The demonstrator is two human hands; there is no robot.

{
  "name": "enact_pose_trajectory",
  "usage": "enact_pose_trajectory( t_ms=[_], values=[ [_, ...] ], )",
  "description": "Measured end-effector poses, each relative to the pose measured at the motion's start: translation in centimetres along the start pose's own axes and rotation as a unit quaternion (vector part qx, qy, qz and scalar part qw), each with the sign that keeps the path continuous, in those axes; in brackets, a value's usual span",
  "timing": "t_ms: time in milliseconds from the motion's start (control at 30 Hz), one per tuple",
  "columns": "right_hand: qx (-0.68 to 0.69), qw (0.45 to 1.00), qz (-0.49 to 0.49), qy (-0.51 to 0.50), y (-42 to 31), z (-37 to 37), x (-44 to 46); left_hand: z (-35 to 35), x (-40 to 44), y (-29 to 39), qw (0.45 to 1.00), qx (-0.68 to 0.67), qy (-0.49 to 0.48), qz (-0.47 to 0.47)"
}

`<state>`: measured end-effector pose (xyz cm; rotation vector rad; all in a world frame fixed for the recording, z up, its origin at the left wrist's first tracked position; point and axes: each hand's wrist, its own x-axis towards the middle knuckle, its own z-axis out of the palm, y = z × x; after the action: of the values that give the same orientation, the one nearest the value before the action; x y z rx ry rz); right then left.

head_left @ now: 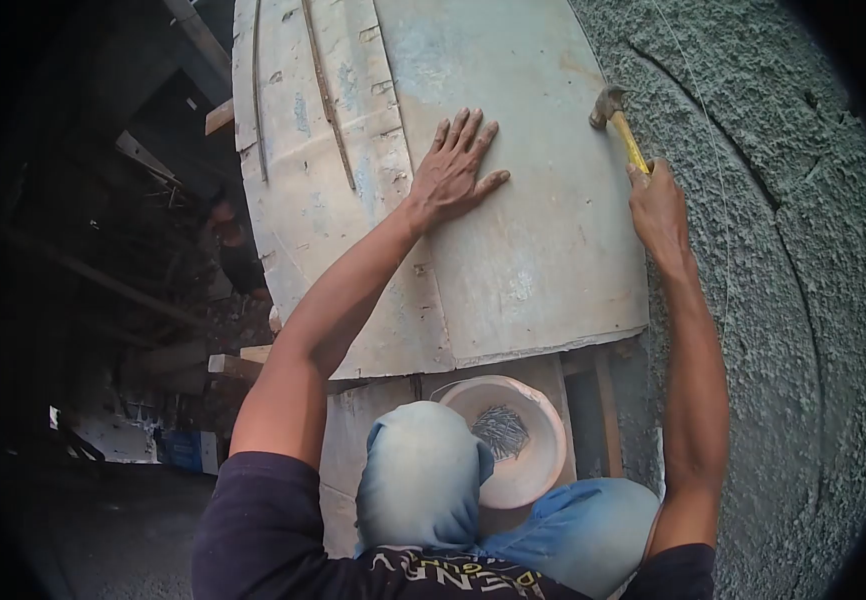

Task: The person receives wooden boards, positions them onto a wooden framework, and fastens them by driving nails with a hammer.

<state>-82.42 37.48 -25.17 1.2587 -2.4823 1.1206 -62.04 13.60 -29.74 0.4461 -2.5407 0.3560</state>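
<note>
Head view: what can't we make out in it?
All in the head view:
Lower handle of the yellow-handled metal claw hammer: hidden in the right hand.
Palm of the left hand: turned away, against the board.
Count of thin grey metal nails: too small, heaped.
Lower-left side of the round pale bucket: behind the faded-blue fabric-covered knee.
Far end of the smooth pale-grey board: cut off by top edge.

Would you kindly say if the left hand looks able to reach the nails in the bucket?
Probably yes: the left hand rests empty on the panel, and the nails lie uncovered in the open bucket.
</note>
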Motion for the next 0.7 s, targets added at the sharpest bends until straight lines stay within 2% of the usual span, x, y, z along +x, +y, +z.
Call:
enact_pose_trajectory(
  t_ms=[67, 167, 233, 300, 367, 433, 500, 567, 700],
  values=[
    [-0.017, 0.999, 0.025, -0.043, -0.3, -1.4, -3.3, -0.4, -0.2, 0.2, 0.999, -0.035, 0.013, 0.006],
    [-0.067, 0.994, 0.060, -0.068, 1.9, 0.5, -7.5, 0.0, 0.0, 0.0, 0.999, -0.039, 0.035, 0.014],
    [-0.047, 0.995, 0.059, -0.064, 2.9, 0.8, -8.5, -0.6, 0.0, 0.0, 0.998, -0.021, 0.050, 0.016],
    [-0.027, 0.996, 0.063, -0.062, 3.5, 0.2, -9.6, -0.3, -0.3, -0.3, 0.998, -0.044, 0.012, 0.050],
    [0.012, 0.996, 0.071, -0.053, 3.7, -0.1, -10.5, -0.7, -0.7, 0.2, 0.997, 0.006, 0.042, 0.070],
    [0.010, 0.996, 0.075, -0.056, 3.8, -0.3, -11.9, -1.4, -2.1, 1.6, 0.999, -0.001, 0.053, 0.001],
    [0.004, 0.995, 0.077, -0.059, 3.8, 0.2, -12.2, -0.4, -2.5, 1.0, 0.999, -0.026, 0.019, -0.002],
    [0.008, 0.994, 0.095, -0.056, 4.3, 1.0, -12.8, -0.3, -2.2, 1.9, 1.000, 0.015, 0.001, -0.024],
    [-0.004, 0.995, 0.088, -0.051, 5.4, 2.0, -13.3, 0.0, -2.6, 1.8, 1.000, -0.014, 0.015, -0.001]
  ],
)
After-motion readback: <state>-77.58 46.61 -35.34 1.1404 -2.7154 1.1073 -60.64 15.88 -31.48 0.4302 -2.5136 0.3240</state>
